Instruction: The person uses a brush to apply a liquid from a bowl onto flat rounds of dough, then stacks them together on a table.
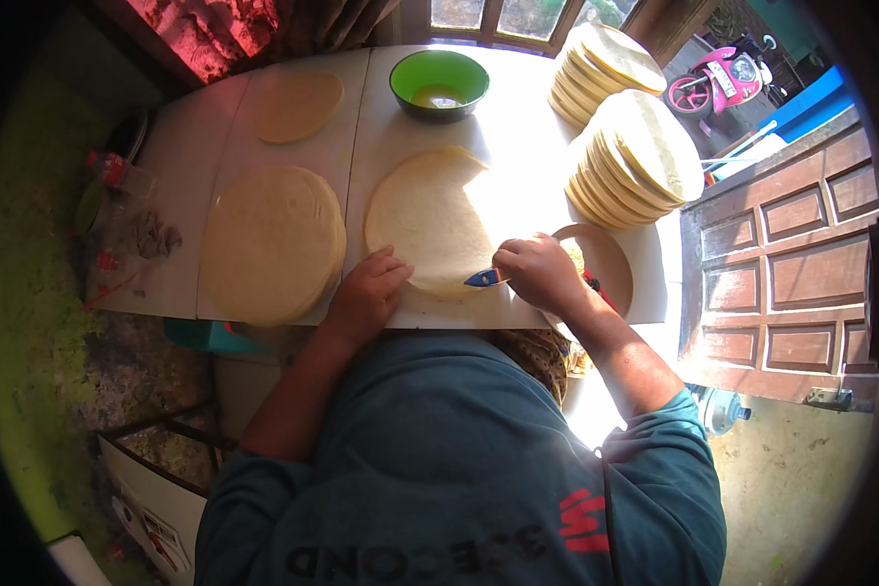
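A round, pale, flat dough-like sheet (pixel 432 220) lies on the white table before me, partly in bright sunlight. My left hand (pixel 375 282) rests on its near left edge and grips nothing that I can see. My right hand (pixel 538 271) is closed around a handle with a blue end (pixel 486 277), pierced by a hole and pointing left over the sheet's near right edge. It looks like a brush handle, but my hand hides its other end. Beside that hand is a brownish round plate (pixel 612 260); something yellowish and a red-handled item (pixel 602 294) show on it.
A stack of round sheets (pixel 275 242) lies left, a single one (pixel 300 106) behind it. Two tall stacks (pixel 637 161) (pixel 608 66) stand right. A green bowl (pixel 439 84) with some liquid is at the back. Plastic bottles (pixel 121 172) lie far left; a wooden door (pixel 784 264) is right.
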Available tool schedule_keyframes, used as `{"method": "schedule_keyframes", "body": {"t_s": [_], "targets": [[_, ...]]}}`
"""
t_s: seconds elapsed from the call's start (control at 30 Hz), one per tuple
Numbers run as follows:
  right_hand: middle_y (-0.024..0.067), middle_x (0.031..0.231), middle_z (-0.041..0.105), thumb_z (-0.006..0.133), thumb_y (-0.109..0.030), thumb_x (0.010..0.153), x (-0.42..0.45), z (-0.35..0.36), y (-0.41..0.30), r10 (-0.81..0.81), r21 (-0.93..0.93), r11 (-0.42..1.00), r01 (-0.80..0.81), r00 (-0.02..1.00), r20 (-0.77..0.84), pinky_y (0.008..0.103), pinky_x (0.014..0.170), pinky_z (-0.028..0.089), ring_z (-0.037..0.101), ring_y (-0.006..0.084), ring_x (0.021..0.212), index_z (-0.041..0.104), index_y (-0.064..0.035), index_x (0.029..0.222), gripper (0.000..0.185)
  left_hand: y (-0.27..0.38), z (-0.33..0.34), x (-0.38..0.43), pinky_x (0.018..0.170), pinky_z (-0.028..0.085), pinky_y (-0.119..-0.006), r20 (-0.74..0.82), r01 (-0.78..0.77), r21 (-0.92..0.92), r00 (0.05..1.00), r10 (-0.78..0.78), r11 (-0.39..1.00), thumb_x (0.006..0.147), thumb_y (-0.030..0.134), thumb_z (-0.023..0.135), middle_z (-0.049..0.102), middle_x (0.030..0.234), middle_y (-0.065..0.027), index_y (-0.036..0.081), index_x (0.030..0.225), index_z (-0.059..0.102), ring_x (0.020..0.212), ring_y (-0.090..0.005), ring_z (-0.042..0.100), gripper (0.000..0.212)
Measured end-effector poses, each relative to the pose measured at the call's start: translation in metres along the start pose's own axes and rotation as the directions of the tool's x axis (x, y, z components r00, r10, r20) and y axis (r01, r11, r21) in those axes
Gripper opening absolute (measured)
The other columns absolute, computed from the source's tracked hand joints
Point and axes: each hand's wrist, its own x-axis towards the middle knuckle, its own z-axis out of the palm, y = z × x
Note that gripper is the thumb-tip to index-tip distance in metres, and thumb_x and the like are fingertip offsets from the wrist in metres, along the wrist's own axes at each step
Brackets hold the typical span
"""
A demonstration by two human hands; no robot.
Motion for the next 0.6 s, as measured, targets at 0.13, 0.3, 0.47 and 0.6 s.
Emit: {"method": "schedule_keyframes", "body": {"t_s": [0.13, 0.3, 0.47, 0.6], "targets": [[0.0057, 0.092, 0.069, 0.071, -0.009, 0.08, 0.003, -0.019, -0.001, 0.069, 0.007, 0.997, -0.071, 0.989, 0.128, 0.042, 0.075, 0.054, 0.067, 0.0309, 0.079, 0.07, -0.0126, 0.091, 0.012, 0.001, -0.001, -0.004, 0.11, 0.045, -0.048, 0.058, 0.01, 0.017, 0.998, -0.011, 1.0, 0.088, 0.019, 0.073, 0.067, 0.126, -0.0139, 0.007, 0.12, 0.072, 0.131, -0.0372, 0.056, 0.034], [0.0162, 0.104, 0.064, 0.065, -0.001, 0.082, 0.051, -0.051, -0.008, 0.273, 0.235, 0.926, -0.297, 0.953, 0.131, 0.0448, 0.083, 0.054, 0.066, 0.038, 0.096, 0.067, -0.0048, 0.106, 0.025, 0.003, 0.0, -0.014, 0.115, 0.035, -0.055, 0.051, -0.029, 0.119, 0.998, 0.023, 0.992, 0.087, 0.03, 0.074, 0.06, 0.139, -0.0143, 0.01, 0.126, 0.07, 0.137, -0.0375, 0.049, 0.043], [0.0162, 0.103, 0.065, 0.066, -0.011, 0.091, 0.115, -0.034, -0.002, 0.127, 0.174, 0.981, -0.086, 0.963, -0.239, 0.047, 0.08, 0.054, 0.066, 0.0381, 0.093, 0.061, -0.0061, 0.114, 0.024, -0.002, 0.006, -0.016, 0.117, 0.031, -0.06, 0.076, -0.105, 0.217, 0.993, 0.091, 0.971, 0.088, 0.036, 0.074, 0.055, 0.146, -0.0155, 0.014, 0.13, 0.068, 0.14, -0.0398, 0.044, 0.048], [0.0145, 0.1, 0.066, 0.062, -0.037, 0.099, 0.143, -0.024, -0.019, 0.432, 0.085, 0.9, -0.427, 0.901, -0.053, 0.0492, 0.074, 0.055, 0.068, 0.0386, 0.084, 0.059, -0.0068, 0.105, 0.03, -0.002, 0.004, -0.02, 0.116, 0.029, -0.064, 0.061, -0.04, 0.221, 0.998, 0.027, 0.974, 0.088, 0.042, 0.073, 0.051, 0.149, -0.0181, 0.014, 0.136, 0.064, 0.141, -0.0428, 0.043, 0.057]]}}
